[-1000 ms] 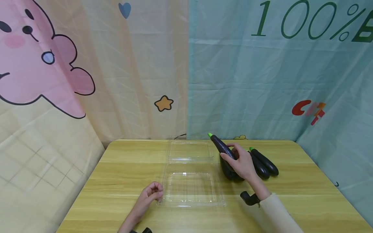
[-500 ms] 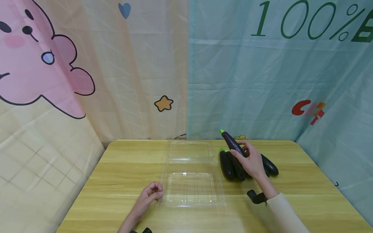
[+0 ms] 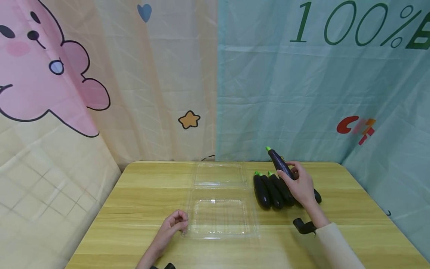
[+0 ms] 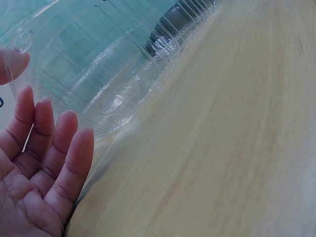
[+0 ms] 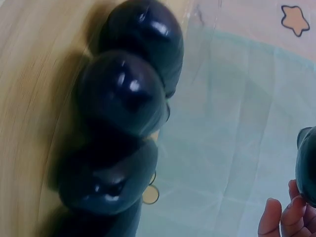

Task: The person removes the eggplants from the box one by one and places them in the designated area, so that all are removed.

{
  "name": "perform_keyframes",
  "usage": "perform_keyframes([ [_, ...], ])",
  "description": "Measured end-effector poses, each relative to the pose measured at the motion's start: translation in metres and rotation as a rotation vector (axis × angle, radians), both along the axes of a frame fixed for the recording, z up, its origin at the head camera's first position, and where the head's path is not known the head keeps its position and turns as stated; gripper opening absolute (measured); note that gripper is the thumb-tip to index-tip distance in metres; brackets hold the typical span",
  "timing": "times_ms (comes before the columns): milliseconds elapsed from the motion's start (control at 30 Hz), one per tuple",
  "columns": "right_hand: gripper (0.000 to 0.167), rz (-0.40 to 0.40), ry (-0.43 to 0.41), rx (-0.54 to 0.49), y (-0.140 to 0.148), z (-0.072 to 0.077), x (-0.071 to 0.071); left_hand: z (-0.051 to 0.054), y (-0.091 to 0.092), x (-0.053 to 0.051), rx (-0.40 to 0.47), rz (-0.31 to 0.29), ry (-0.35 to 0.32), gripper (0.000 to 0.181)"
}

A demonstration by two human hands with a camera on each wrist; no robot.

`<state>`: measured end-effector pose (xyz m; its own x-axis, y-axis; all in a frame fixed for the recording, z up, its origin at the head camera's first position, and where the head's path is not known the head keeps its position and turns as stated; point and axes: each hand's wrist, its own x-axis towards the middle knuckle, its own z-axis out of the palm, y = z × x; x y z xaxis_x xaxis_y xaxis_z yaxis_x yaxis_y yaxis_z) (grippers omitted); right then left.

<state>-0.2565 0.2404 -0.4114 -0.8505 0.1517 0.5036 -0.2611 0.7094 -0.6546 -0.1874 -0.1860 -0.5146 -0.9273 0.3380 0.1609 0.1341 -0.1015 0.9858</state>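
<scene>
My right hand (image 3: 302, 186) grips a dark purple eggplant (image 3: 280, 164), its green stem end pointing up and away, above the right part of a row of eggplants (image 3: 262, 192). The hand hides some of that row. At the right wrist view's edge, a bit of the held eggplant (image 5: 308, 163) shows beside my fingers (image 5: 294, 217), with several others (image 5: 121, 94) lying side by side. A clear hinged plastic container (image 3: 220, 237) lies with its lid (image 3: 220, 174) folded back. My left hand (image 3: 170, 227) pinches its left rim; the left wrist view shows thumb and fingers (image 4: 74, 158) at that rim.
The wooden table (image 3: 134, 194) reaches back to a printed cloth (image 3: 161, 93) hung behind it. Another cloth (image 3: 399, 160) hangs along the right side. The eggplant row lies close to the container's right side.
My right hand has moved rightward with its eggplant, from over the row's left end to over its right part, uncovering the left eggplants. My left hand and the container have stayed put.
</scene>
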Motion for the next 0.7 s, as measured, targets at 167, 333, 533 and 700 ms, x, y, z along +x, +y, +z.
perform_keyframes([
  [167,0.043,-0.043,0.003,-0.017,0.012,-0.002,-0.001,0.000,0.000,0.000,0.016,-0.013,0.009,0.012],
  [333,0.041,-0.089,0.045,-0.037,0.025,-0.008,-0.005,0.001,0.000,0.001,0.017,-0.022,0.020,0.015],
  [533,0.040,-0.173,0.038,-0.084,0.043,-0.013,-0.011,0.001,0.000,0.001,0.003,-0.016,0.008,0.020],
  [700,0.043,-0.235,0.009,-0.084,0.059,-0.016,-0.015,0.002,0.000,0.000,-0.019,0.015,-0.036,0.015],
])
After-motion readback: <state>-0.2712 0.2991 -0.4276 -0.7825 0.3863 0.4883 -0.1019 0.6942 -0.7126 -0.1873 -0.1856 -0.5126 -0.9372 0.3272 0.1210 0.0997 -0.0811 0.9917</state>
